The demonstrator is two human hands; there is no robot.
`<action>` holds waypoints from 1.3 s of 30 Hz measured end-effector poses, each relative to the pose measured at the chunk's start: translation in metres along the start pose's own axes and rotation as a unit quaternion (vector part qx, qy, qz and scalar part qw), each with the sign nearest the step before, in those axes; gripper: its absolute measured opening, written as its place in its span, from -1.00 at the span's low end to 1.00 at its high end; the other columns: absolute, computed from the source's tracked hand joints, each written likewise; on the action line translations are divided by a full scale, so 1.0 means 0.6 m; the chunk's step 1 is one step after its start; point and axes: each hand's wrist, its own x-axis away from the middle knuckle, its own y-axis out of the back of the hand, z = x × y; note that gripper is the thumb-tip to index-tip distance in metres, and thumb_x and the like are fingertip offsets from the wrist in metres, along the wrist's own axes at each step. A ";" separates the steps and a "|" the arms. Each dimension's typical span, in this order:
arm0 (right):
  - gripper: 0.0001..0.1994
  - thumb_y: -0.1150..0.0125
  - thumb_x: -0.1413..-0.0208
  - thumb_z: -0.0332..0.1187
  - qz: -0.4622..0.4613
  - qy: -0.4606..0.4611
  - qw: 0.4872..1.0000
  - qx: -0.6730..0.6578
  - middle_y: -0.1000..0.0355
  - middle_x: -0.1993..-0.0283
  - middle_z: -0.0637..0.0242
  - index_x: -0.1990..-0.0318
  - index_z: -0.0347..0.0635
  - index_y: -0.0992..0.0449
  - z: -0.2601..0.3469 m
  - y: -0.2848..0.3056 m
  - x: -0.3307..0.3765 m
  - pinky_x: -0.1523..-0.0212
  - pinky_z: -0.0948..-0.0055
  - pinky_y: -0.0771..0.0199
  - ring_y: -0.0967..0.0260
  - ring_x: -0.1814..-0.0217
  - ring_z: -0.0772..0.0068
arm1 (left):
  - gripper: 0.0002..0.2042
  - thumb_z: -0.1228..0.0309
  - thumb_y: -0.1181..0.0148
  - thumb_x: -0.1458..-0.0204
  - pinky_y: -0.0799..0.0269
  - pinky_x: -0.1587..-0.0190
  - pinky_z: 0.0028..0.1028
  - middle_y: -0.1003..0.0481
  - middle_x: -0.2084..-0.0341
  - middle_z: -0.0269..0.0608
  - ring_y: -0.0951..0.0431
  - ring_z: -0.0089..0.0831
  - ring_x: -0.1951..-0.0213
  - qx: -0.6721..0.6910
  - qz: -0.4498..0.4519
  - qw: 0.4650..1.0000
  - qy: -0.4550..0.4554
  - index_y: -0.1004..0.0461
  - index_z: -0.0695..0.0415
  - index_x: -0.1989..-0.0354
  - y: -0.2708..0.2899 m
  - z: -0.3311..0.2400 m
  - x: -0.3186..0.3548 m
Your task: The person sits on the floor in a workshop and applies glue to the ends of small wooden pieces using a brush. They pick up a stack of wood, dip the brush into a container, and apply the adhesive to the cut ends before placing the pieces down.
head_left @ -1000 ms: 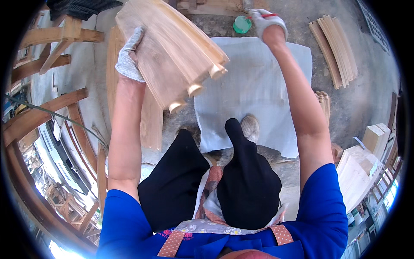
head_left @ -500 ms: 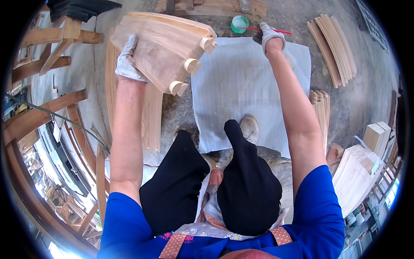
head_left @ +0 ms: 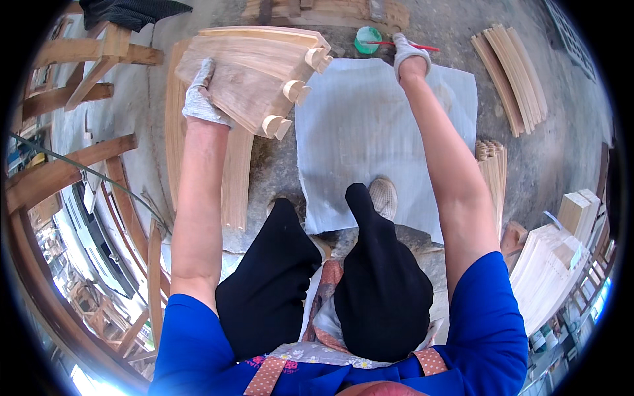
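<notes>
My left hand (head_left: pixel 206 99), in a whitish glove, grips a flat wooden panel (head_left: pixel 254 76) by its near left side, thumb on top. The panel is tilted, and three rounded tenons stick out from its right edge. My right hand (head_left: pixel 409 56), gloved too, is closed round a thin red-handled brush (head_left: pixel 428 47) at the far right. The brush reaches left into a small green pot (head_left: pixel 363 51) of pale liquid; its tip is too small to make out.
A pale sheet (head_left: pixel 356 132) lies on the floor before me, one shoe (head_left: pixel 383 197) at its edge. Long boards (head_left: pixel 236 185) lie under my left arm. Curved wooden strips (head_left: pixel 512 76) sit at far right, a slat bundle (head_left: pixel 492 165) nearer. Timber frames (head_left: pixel 72 168) stand left.
My right hand has shifted slightly left with the brush, toward the pot. My left hand and the panel have barely moved, a touch lower.
</notes>
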 end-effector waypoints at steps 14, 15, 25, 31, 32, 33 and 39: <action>-0.82 0.01 -0.16 -0.31 -0.037 -0.146 0.964 -0.221 -0.46 0.46 0.14 0.33 -0.26 -0.38 0.024 0.065 0.026 0.46 0.38 -0.60 -0.45 0.52 0.28 | -0.64 0.31 -0.14 0.02 -0.36 0.00 -0.12 -0.45 0.11 -0.10 -0.45 -0.16 0.09 0.010 -0.001 1.000 0.010 -0.37 0.14 0.04 -0.001 -0.002 0.003; -0.81 0.02 -0.16 -0.31 -0.020 -0.143 0.969 -0.201 -0.46 0.46 0.14 0.33 -0.26 -0.38 0.019 0.063 0.027 0.46 0.37 -0.60 -0.45 0.51 0.27 | -0.64 0.31 -0.14 0.02 -0.36 0.00 -0.11 -0.45 0.10 -0.10 -0.45 -0.15 0.09 0.008 -0.005 1.000 0.005 -0.37 0.14 0.04 -0.001 -0.001 0.002; -0.76 -0.02 -0.15 -0.24 0.134 -0.152 0.906 -0.371 -0.48 0.45 0.17 0.28 -0.25 -0.45 0.092 0.099 0.100 0.50 0.52 -0.58 -0.43 0.54 0.40 | -0.65 0.24 -0.06 -0.03 -0.35 -0.01 -0.09 -0.42 0.07 -0.08 -0.42 -0.13 0.04 0.035 -0.005 0.999 0.020 -0.37 0.14 0.04 -0.011 0.007 0.011; -0.67 0.05 -0.16 -0.24 0.273 0.071 0.924 -0.258 -0.41 0.34 0.07 0.11 -0.36 -0.39 0.200 0.075 0.329 0.38 0.50 -0.49 -0.37 0.48 0.43 | -0.62 0.25 0.00 -0.08 -0.34 -0.03 -0.10 -0.40 0.04 -0.08 -0.40 -0.13 0.01 0.074 0.011 0.995 0.063 -0.31 0.15 -0.04 -0.039 0.011 0.038; -0.66 0.07 -0.15 -0.25 0.285 0.075 0.923 -0.249 -0.42 0.31 0.03 0.10 -0.40 -0.38 0.207 0.074 0.349 0.37 0.44 -0.49 -0.40 0.46 0.38 | -0.62 0.25 0.00 -0.08 -0.34 -0.03 -0.10 -0.40 0.04 -0.07 -0.40 -0.13 0.01 0.081 0.020 0.994 0.073 -0.30 0.15 -0.05 -0.038 0.013 0.035; -0.66 0.08 -0.14 -0.29 0.276 0.092 0.929 -0.227 -0.43 0.30 0.01 0.09 -0.42 -0.37 0.209 0.073 0.361 0.35 0.41 -0.50 -0.41 0.44 0.35 | -0.61 0.25 0.00 -0.08 -0.34 -0.03 -0.11 -0.40 0.03 -0.07 -0.40 -0.13 0.01 0.088 0.028 0.992 0.083 -0.29 0.15 -0.06 -0.034 0.015 0.030; -0.68 0.08 0.01 -0.51 0.259 0.172 0.945 -0.102 -0.44 0.28 -0.10 0.09 -0.52 -0.37 0.214 0.064 0.400 0.28 0.31 -0.53 -0.47 0.32 0.21 | -0.60 0.27 0.02 -0.08 -0.35 -0.03 -0.11 -0.39 0.03 -0.05 -0.42 -0.13 0.02 0.064 0.117 0.989 0.067 -0.27 0.15 -0.08 -0.001 0.024 0.006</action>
